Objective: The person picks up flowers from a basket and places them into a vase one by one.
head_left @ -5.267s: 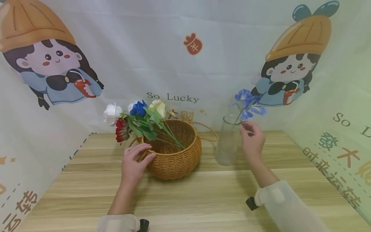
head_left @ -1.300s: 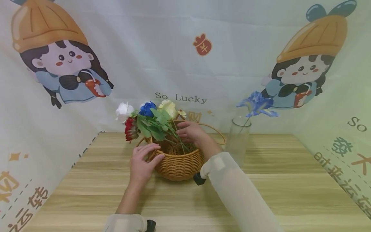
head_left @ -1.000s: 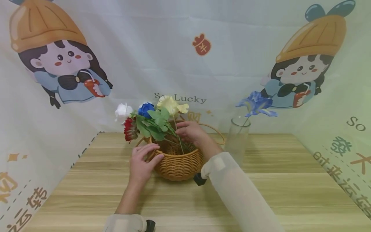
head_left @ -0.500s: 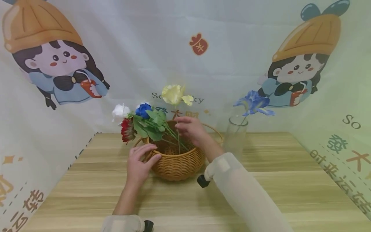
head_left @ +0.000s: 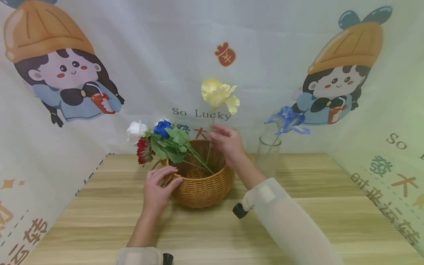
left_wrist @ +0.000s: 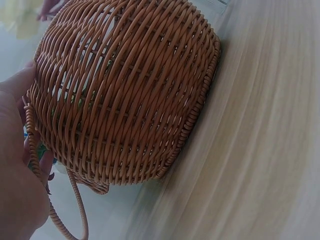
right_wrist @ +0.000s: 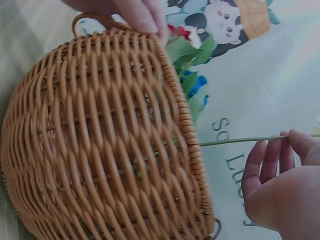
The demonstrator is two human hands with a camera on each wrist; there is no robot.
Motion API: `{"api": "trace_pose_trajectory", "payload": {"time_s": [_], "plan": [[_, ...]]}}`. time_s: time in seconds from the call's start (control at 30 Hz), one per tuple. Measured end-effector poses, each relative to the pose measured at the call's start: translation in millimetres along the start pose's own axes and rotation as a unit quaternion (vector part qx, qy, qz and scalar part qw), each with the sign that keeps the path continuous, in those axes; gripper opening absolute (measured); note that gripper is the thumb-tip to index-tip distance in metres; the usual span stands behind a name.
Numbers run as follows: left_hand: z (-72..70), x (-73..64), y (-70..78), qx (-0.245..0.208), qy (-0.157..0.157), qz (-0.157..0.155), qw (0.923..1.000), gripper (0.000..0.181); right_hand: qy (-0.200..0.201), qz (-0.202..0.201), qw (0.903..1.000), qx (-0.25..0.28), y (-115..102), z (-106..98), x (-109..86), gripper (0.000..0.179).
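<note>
My right hand (head_left: 230,145) pinches the green stem (right_wrist: 235,141) of a yellow artificial iris (head_left: 215,94) between thumb and fingertips. The bloom stands above the brown wicker basket (head_left: 202,193), and the stem's lower end is still inside it. On the basket's left side my left hand (head_left: 157,191) grips the rim beside a loop handle (left_wrist: 70,200), thumb against the weave. A white flower (head_left: 136,131), a blue rose (head_left: 162,128) and a red flower (head_left: 144,151) lean out over the basket's left rim, their leafy stems running down inside.
Right of the basket, a tall clear glass vase (head_left: 267,158) holds a blue iris (head_left: 287,119). All stand on a wood-grain table (head_left: 198,235). Behind it hangs a printed cloth (head_left: 165,55) with cartoon figures, and further cloth encloses both sides.
Earlier, my right hand let go of the blue iris in the vase and came to the basket. It has since pulled the yellow iris up and rightward. My left hand stays at the rim.
</note>
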State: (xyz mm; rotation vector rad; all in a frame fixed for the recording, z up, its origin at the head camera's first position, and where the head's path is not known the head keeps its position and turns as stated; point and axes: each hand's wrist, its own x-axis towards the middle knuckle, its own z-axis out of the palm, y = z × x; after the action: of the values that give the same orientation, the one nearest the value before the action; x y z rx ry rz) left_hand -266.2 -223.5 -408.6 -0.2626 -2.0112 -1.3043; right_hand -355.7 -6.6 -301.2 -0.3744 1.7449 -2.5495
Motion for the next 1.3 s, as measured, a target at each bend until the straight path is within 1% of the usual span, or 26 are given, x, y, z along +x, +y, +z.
{"api": "trace_pose_trajectory", "payload": {"time_s": [0.13, 0.23, 0.33, 0.47, 0.63, 0.7, 0.77, 0.97, 1.07, 1.2, 1.3], "plan": [[-0.3, -0.9, -1.6, 0.003, 0.0, 0.0, 1.0, 0.029, 0.006, -0.032, 0.9989, 0.032, -6.7, -4.9, -4.4, 0.027], [-0.8, -1.5, -2.3, 0.006, -0.001, -0.005, 1.0, 0.03, 0.012, -0.055, 0.9973, 0.047, -11.4, -8.9, -6.8, 0.028], [-1.0, -2.1, -2.6, 0.008, -0.002, -0.006, 0.9999, 0.03, 0.024, -0.076, 0.996, 0.041, -16.3, -13.0, -9.0, 0.03], [-0.6, -3.2, -2.4, 0.013, -0.003, -0.008, 0.9999, 0.03, 0.041, -0.091, 0.9943, 0.036, -22.8, -20.1, -12.6, 0.033], [1.1, -3.7, -2.1, 0.012, -0.005, -0.01, 0.9999, 0.031, 0.05, -0.118, 0.9911, 0.035, -30.8, -33.6, -18.0, 0.033], [1.5, -3.2, -2.0, 0.01, -0.005, -0.009, 0.9999, 0.031, 0.053, -0.136, 0.9888, 0.03, -34.1, -39.3, -19.7, 0.033], [1.4, -2.7, -0.9, 0.009, -0.004, -0.007, 0.9999, 0.03, 0.057, -0.152, 0.9864, 0.028, -37.8, -44.7, -21.3, 0.028], [0.2, -1.3, 0.3, 0.006, -0.005, -0.004, 1.0, 0.029, 0.076, -0.189, 0.9786, 0.029, -52.3, -56.9, -27.6, 0.024], [0.1, -1.0, -0.2, 0.01, -0.005, -0.005, 0.9999, 0.03, 0.092, -0.21, 0.9727, 0.036, -60.6, -62.0, -31.5, 0.019], [0.4, -0.6, 0.2, 0.011, -0.001, -0.006, 0.9999, 0.029, 0.112, -0.232, 0.9656, 0.037, -72.1, -69.1, -35.3, 0.024], [0.9, 0.1, 1.3, 0.008, -0.001, -0.006, 0.9999, 0.029, 0.125, -0.254, 0.9586, 0.034, -80.3, -73.9, -37.5, 0.021]]}}
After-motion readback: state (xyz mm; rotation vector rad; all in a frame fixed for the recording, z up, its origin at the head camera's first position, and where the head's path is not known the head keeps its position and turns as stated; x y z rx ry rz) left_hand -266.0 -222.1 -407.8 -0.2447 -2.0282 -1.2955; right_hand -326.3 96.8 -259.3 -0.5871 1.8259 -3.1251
